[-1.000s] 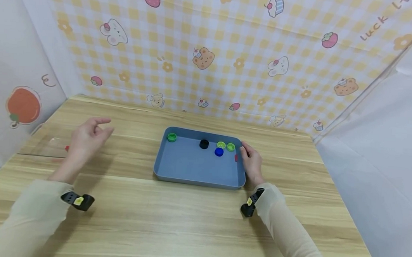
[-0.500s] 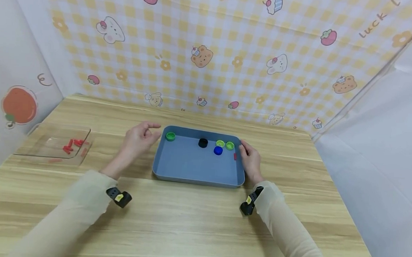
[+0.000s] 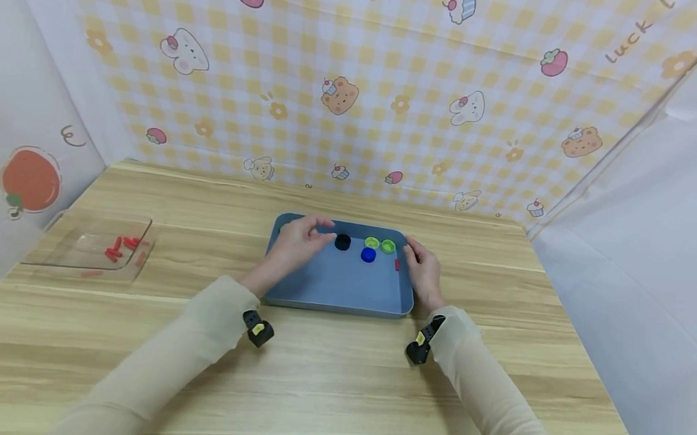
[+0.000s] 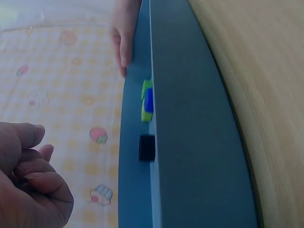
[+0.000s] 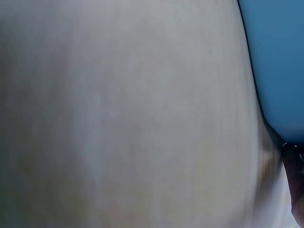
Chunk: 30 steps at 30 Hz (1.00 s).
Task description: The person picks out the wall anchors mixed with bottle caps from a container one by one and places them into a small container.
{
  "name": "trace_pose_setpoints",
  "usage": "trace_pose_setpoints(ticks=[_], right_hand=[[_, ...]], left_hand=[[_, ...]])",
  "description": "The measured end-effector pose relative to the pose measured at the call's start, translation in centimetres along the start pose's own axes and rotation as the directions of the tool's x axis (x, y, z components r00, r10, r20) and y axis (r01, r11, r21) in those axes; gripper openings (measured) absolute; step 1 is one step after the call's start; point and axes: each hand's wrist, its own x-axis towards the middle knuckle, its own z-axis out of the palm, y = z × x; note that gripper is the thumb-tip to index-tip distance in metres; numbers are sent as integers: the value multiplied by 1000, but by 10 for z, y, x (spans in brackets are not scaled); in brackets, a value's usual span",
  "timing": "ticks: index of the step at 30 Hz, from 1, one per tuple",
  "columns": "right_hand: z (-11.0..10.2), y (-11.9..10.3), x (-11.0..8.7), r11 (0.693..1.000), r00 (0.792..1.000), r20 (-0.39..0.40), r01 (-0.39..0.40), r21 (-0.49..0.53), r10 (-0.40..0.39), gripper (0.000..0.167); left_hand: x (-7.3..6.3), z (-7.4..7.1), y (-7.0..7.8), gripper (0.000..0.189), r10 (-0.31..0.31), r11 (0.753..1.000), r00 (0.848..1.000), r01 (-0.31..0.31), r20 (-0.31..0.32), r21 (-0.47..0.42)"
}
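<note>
A blue-grey tray [image 3: 344, 299] holds several plastic bottle caps. My left hand [image 3: 296, 244] is above its left part, thumb and index finger apart with nothing visible between them; in the left wrist view the other fingers are curled. Just right of it is a black cap [image 3: 342, 242]. Beyond that are a blue cap [image 3: 368, 255] and two lime-green caps, one at the back [image 3: 388, 246]. A green cap in the back left corner is mostly hidden behind my left hand. My right hand [image 3: 424, 272] grips the tray's right rim, beside a small red piece [image 3: 397, 265] inside.
A clear plastic box [image 3: 77, 246] with several small red pieces [image 3: 116, 250] stands at the table's left. The wooden table [image 3: 339, 388] meets a checked cloth [image 3: 388, 141] at the back. White sheets hang at both sides.
My left hand has moved right, from beside the clear box to above the tray, uncovering the red pieces. My right hand stays at the tray's rim.
</note>
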Motion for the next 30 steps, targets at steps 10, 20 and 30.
trace_pose_setpoints(ticks=[10,20,30], right_hand=[[0,0,0,1000,1000,-12,1,-7,-1,37],[0,2,1,1000,1000,-19,-2,-8,2,36],[0,0,2,1000,1000,-14,-13,-5,13,36]], left_hand=[[13,39,13,28,15,999,998,-18,54,50],[26,69,19,29,-10,998,993,2,120,68],[33,90,19,29,-25,992,986,4,167,128]])
